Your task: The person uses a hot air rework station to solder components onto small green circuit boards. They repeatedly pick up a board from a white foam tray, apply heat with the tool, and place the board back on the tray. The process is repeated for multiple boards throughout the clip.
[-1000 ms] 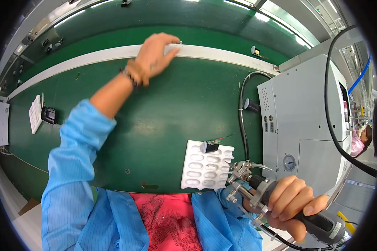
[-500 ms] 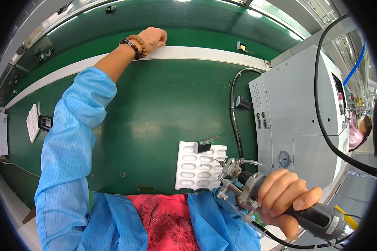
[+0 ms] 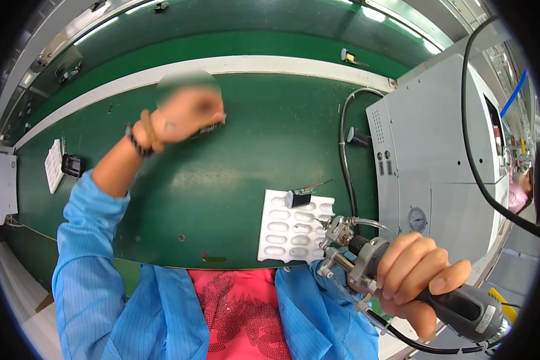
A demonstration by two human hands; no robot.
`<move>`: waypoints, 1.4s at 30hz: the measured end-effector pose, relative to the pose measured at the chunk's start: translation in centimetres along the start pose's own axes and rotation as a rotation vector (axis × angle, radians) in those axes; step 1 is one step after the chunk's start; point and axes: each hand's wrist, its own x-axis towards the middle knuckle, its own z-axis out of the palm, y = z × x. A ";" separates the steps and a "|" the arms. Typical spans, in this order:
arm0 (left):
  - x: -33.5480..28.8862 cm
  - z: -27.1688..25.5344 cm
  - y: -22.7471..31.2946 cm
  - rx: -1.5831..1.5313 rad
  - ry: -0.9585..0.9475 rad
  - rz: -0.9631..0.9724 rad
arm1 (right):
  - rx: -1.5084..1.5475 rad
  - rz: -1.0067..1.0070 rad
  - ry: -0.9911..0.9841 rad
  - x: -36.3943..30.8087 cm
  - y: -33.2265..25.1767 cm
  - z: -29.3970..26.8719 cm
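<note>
Above the green bench, my left hand (image 3: 189, 114) is closed, partly blurred, on a small dark electronic part (image 3: 209, 129) with a thin lead; most of this part is hidden by the fingers. My right hand (image 3: 417, 273) wraps round the grey and black body of a hand-held dispensing gun (image 3: 465, 318) with a metal valve head and hoses. The gun's tip points left, by the right edge of a white moulded tray (image 3: 276, 240) with oval hollows. On the tray's far end rests a small black and white module (image 3: 297, 198) with a green circuit board and thin wires.
A large grey machine (image 3: 426, 138) with a gauge stands at the right, a black hose (image 3: 344, 132) curving beside it. Near it lies a black cylindrical part (image 3: 358, 137). Far left are another white tray (image 3: 54, 167) and a black housing (image 3: 71, 165). A white rail (image 3: 270, 63) borders the conveyor.
My left hand has come back from beyond the white rail to above the bench, nearer me, with the small part now showing in it. My right hand keeps its grip on the gun.
</note>
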 end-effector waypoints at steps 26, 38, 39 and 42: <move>10.0 -1.7 -1.3 -0.339 0.150 -0.188 | 0.028 -0.008 -0.017 0.2 -0.1 0.0; 1.7 7.4 4.1 0.336 0.164 0.314 | 0.016 -0.009 -0.010 0.2 0.3 0.1; 0.6 8.8 4.9 0.412 0.166 0.330 | 0.006 -0.011 -0.002 0.3 0.2 0.2; -3.4 11.3 8.1 0.349 0.120 0.284 | 0.036 -0.002 -0.033 0.1 0.3 0.0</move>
